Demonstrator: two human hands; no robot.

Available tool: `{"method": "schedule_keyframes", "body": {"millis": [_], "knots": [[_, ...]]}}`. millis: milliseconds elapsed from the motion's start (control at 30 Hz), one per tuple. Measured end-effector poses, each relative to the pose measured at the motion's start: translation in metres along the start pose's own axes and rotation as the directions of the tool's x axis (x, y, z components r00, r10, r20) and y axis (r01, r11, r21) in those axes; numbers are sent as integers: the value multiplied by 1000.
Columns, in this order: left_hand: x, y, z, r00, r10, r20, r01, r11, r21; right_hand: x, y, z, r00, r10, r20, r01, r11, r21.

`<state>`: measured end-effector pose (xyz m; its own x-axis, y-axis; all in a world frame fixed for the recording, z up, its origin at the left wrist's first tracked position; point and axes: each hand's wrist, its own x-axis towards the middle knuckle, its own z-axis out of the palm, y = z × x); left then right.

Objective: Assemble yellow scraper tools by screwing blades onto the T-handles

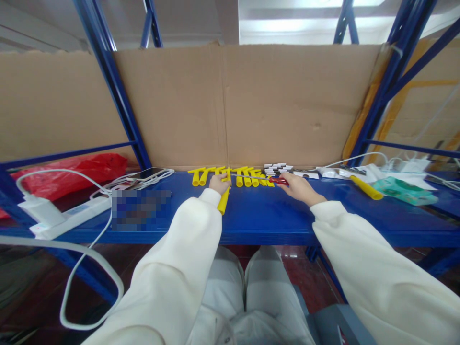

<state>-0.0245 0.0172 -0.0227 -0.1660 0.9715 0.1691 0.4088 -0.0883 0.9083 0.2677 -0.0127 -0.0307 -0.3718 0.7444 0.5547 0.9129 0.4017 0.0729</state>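
Observation:
My left hand (219, 184) is closed around a yellow T-shaped piece (223, 203), whose tube points down toward the front edge. In my right hand (301, 189) is a screwdriver (282, 181) with a red handle; its long thin shaft reaches left to the top of the held piece. Whether the tip touches the piece is too small to tell. Behind and beside my hands, several more yellow pieces (247, 180) stand in a row along the cardboard. Black and white small parts (278, 168) lie at the right end of that row.
A blue shelf table (266, 215) has a cardboard back wall (287, 105). On the left are a red bag (75, 175), a white power strip (77, 215), cables and a phone (146, 173). A loose yellow tube (367, 188) and a green packet (404, 190) lie on the right.

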Motion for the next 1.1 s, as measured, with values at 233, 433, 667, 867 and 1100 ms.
{"method": "schedule_keyframes", "body": {"millis": [233,433,667,867,1100], "knots": [[-1,1,0,1000,5,-5,-5,1000,-21,0,0,3,999,18,45,-18,1000,8],[-4,3,1,1000,8,-11,-8,1000,-1,1,-1,4,998,20,51,-24,997,73],[-4,4,1,1000,-20,7,20,1000,-12,1,-1,3,997,60,43,-63,994,85],[-7,7,1,1000,-20,11,20,1000,-14,0,-2,1,997,60,45,-61,998,25],[-4,3,1,1000,2,-5,-2,1000,-27,1,-6,-4,996,47,82,-44,999,-31]]}}
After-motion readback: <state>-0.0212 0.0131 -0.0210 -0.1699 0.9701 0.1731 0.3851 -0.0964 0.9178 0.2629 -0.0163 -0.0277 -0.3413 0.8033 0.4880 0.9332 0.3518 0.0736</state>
